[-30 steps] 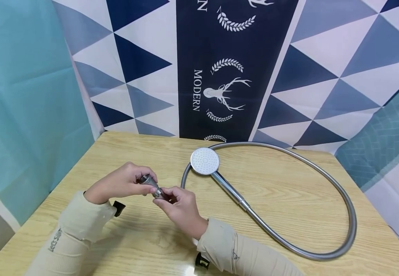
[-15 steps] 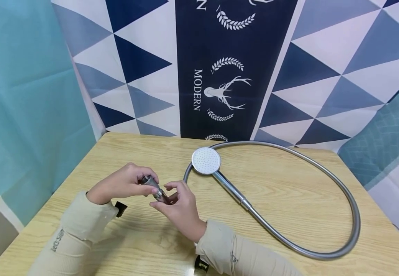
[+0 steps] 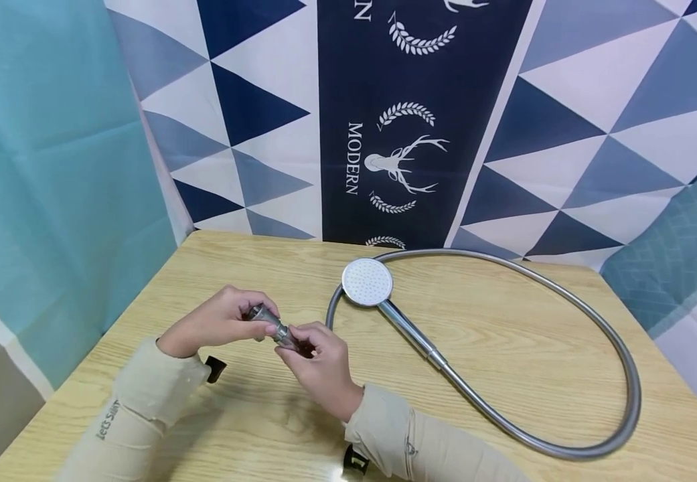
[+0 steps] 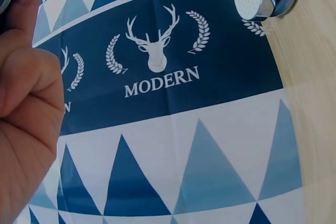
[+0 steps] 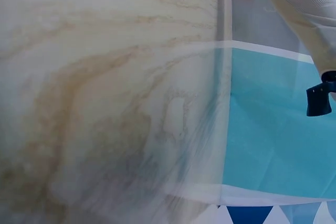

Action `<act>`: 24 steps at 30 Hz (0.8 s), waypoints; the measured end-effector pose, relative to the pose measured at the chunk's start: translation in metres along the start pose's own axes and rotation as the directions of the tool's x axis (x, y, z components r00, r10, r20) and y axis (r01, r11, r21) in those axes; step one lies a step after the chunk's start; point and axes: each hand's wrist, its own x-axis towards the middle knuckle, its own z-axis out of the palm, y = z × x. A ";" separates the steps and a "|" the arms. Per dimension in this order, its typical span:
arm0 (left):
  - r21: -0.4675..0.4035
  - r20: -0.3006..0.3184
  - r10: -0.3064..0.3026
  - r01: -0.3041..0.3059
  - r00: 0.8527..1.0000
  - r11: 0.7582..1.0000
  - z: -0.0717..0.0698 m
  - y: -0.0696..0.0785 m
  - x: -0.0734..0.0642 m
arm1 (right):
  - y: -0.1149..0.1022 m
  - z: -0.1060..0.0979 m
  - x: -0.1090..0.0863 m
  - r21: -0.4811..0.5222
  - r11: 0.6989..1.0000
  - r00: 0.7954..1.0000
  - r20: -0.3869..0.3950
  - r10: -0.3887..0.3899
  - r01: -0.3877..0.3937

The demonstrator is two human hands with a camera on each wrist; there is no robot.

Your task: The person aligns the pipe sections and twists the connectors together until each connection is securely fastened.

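My left hand (image 3: 224, 325) grips the wide end of a short dark metal fitting (image 3: 262, 313), which has a round end facing up and left. Thumb and fingers of my right hand (image 3: 324, 368) pinch its narrower lower right end. A bright narrow collar (image 3: 282, 331) shows between the two hands. Beyond them on the wooden table lies a chrome shower head (image 3: 367, 282), white spray face up, joined to a grey metal hose (image 3: 628, 375). The hose loops round to the right and passes behind my right hand. In the left wrist view, curled fingers (image 4: 26, 82) show at the left edge.
A patterned cloth (image 3: 396, 120) hangs along the table's far edge, and a turquoise sheet (image 3: 53, 167) hangs at the left. Black clips (image 3: 215, 369) stick out from the sleeve cuffs. The hose loop covers much of the right side of the table (image 3: 505, 348).
My right fingers loosened and spread from the fitting's end half a second ago, and now they pinch it again. My left hand keeps its grip. The head view has shifted slightly.
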 end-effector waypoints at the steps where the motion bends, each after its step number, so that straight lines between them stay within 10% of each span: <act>1: -0.009 -0.007 0.003 -0.003 1.000 1.000 0.000 0.000 0.001 | 0.001 -0.001 0.001 0.010 1.000 1.000 -0.001 -0.007 0.007; 24: -0.124 -0.053 -0.026 0.020 0.998 0.992 0.014 -0.020 0.005 | 0.014 -0.021 0.004 0.017 1.000 0.985 0.175 -0.015 0.012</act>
